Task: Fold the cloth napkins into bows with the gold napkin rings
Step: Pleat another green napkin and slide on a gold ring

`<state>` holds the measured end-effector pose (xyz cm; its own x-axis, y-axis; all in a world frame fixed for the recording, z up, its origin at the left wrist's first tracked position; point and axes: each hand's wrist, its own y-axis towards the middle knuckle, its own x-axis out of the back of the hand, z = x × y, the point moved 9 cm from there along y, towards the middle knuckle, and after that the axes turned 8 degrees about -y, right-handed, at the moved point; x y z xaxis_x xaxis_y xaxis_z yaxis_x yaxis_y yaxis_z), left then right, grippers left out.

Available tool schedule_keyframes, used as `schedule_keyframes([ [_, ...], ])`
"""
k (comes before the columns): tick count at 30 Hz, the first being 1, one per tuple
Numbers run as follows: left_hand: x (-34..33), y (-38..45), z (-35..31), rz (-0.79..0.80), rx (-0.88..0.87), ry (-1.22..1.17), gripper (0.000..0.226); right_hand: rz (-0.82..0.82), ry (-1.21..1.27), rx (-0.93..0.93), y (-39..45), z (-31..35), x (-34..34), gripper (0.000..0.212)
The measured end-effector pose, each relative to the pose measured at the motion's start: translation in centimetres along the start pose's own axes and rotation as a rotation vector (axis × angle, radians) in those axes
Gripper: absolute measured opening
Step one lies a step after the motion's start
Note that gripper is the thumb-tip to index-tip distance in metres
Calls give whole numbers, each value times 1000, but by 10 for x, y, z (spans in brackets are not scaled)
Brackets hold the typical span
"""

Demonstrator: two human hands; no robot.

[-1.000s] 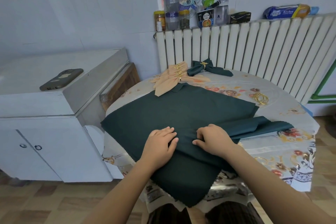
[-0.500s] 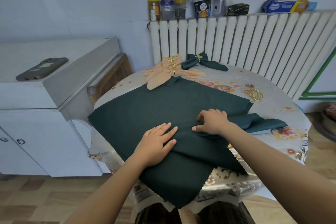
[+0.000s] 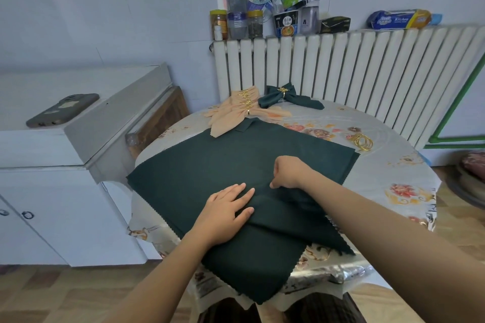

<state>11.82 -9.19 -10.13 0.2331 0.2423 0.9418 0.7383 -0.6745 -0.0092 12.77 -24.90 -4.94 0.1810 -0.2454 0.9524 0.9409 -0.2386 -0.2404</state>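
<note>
While spread flat across the round table (image 3: 393, 165), dark green napkin (image 3: 210, 165) mid-fold, near corner hanging over the table's front edge. Left hand (image 3: 225, 214) pressing flat on the cloth, fingers straight, nothing gripped. Right hand (image 3: 291, 173) with fingers curled, pinching a folded flap of the same napkin just beside the left fingertips and drawing it toward the middle.

Finished so far, by the look of it: peach bows (image 3: 244, 110) with gold rings, apparently more than one stacked, and one green bow (image 3: 286, 96) cinched with a gold ring, grouped at the far side by the radiator (image 3: 367, 73). Left to do, probably: remaining folds on this napkin, gathering at the centre, threading through a ring. Spare gold napkin rings (image 3: 363, 141) lying far right, just beyond the cloth's far right corner, within reach of the right hand.

Open tabletop to the right, bare floral covering. Little room on the left, napkin edge almost at the table rim, white cabinet (image 3: 78, 165) close by with a phone (image 3: 63, 110) on top. Peach bows overlapping the napkin's far corner, a possible snag when lifting.
</note>
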Motion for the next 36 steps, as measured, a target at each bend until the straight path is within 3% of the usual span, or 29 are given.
schedule_keyframes([
  [3, 0, -2, -1, 2, 1, -12, 47, 31, 275, -75, -6, -6, -5, 34],
  [6, 0, 2, 6, 33, 75, -120, 45, 162, 793, -173, -22, -5, -28, 23],
  [9, 1, 5, 16, 120, 246, -443, 45, 209, 1087, -191, -32, -4, -46, 20],
  [11, 2, 2, 10, 188, 263, -717, 52, 192, 1209, -182, -37, -5, -52, 14],
  [13, 6, -2, 3, 261, 256, -791, 59, 151, 1240, -152, -40, -7, -56, 14],
  [15, 7, 1, 6, 256, 237, -723, 66, 83, 1088, -106, -47, -8, -59, 15],
  [18, 24, 10, -5, 101, 60, -533, 42, -38, 922, -26, -52, -2, -58, 16],
  [21, 42, 8, -38, -36, -152, -426, 29, -42, 1056, 3, -53, 1, -64, 21],
  [25, 32, 2, -48, 67, -194, -264, 16, 27, 1244, 2, -52, 3, -72, 36],
  [30, 30, -9, -63, 52, -360, -88, 23, 52, 1295, 4, -56, 3, -70, 41],
  [33, 31, -10, -70, 59, -362, -36, 35, 61, 1316, -10, -57, 2, -69, 41],
  [36, 31, -9, -75, 21, -402, 73, 32, 76, 1357, -11, -57, 4, -69, 43],
])
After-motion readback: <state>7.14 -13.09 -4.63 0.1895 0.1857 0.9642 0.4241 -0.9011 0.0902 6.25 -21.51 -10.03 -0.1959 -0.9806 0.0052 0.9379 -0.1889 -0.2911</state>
